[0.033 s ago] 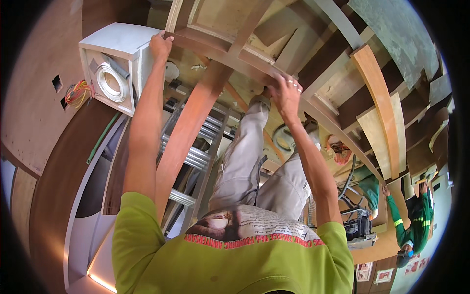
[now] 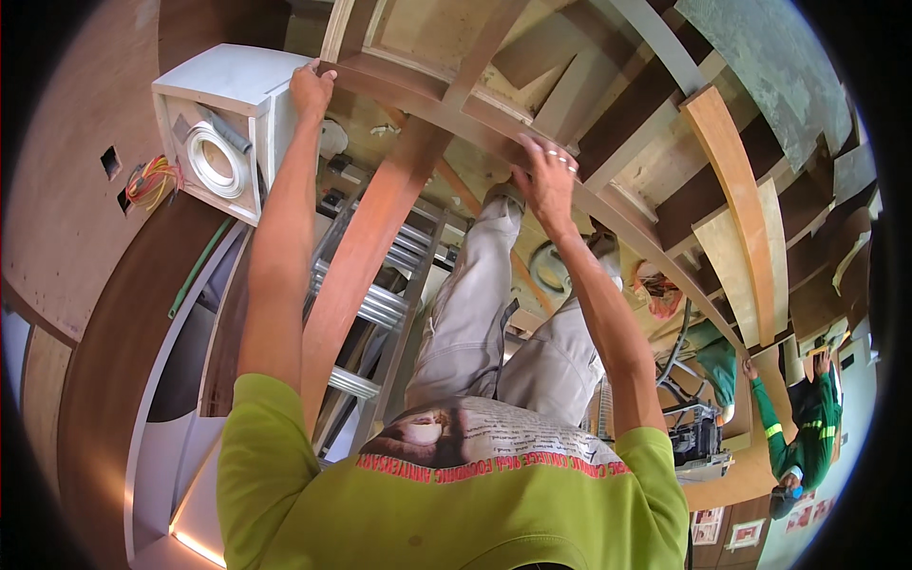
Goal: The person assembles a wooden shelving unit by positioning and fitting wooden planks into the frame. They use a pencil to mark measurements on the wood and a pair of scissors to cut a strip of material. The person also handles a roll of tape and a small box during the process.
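Observation:
A large curved wooden frame (image 2: 404, 92), with brown edges and bare-wood compartments, spans the upper part of the view. My left hand (image 2: 311, 93) is closed around its left corner, beside a white box. Farther right along the near rail, my right hand (image 2: 548, 180) rests with its fingers hooked over the edge and the thumb below; rings show on a finger. Both arms are stretched forward. Below the rail, a reddish-brown plank (image 2: 375, 256) slants down toward me. The frame partly hides my feet.
The white box (image 2: 242, 76) holds a white coil. An aluminium ladder (image 2: 385, 306) lies under the plank. Colored wires (image 2: 152, 182) hang from the left panel. Curved wood strips (image 2: 731, 199) lie on the frame. At right, a person in green (image 2: 807, 427) touches the frame's far end.
My right hand has slid slightly left along the frame's rail. My left hand stays at the corner, and the frame looks still.

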Demonstrator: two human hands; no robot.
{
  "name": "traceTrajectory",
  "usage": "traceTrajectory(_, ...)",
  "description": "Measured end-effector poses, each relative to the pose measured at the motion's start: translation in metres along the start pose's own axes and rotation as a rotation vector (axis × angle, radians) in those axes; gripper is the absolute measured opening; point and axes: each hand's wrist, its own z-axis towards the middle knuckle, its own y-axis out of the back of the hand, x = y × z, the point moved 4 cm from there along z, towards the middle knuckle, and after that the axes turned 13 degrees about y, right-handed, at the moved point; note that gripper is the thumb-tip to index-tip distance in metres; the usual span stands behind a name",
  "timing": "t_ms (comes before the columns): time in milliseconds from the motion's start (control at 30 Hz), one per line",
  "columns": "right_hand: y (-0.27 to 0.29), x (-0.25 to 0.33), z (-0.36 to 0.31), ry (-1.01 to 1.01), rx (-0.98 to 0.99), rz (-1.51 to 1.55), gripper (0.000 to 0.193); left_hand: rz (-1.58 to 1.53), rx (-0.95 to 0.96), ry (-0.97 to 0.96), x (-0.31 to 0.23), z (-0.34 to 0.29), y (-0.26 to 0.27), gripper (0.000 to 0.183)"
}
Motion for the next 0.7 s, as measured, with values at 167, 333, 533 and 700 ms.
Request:
traceTrajectory(167, -0.032, 0.019, 0.032, 0.059, 0.060, -0.038, 0.062, 0.066, -0.055, -0.063, -0.005, -0.003, 0.004, 0.044)
traceTrajectory(333, -0.040, 0.015, 0.032, 0.057, 0.060, -0.077, 0.058, -0.016, 0.013, 0.029, 0.000, -0.001, -0.001, 0.044)
traceTrajectory(533, -0.043, 0.014, 0.030, 0.039, 0.049, -0.072, 0.058, -0.026, -0.012, 0.004, 0.000, 0.001, 0.000, 0.043)
traceTrajectory(700, -0.045, 0.009, 0.027, 0.048, 0.049, -0.069, 0.055, 0.075, 0.003, -0.029, 0.005, 0.002, -0.004, 0.041)
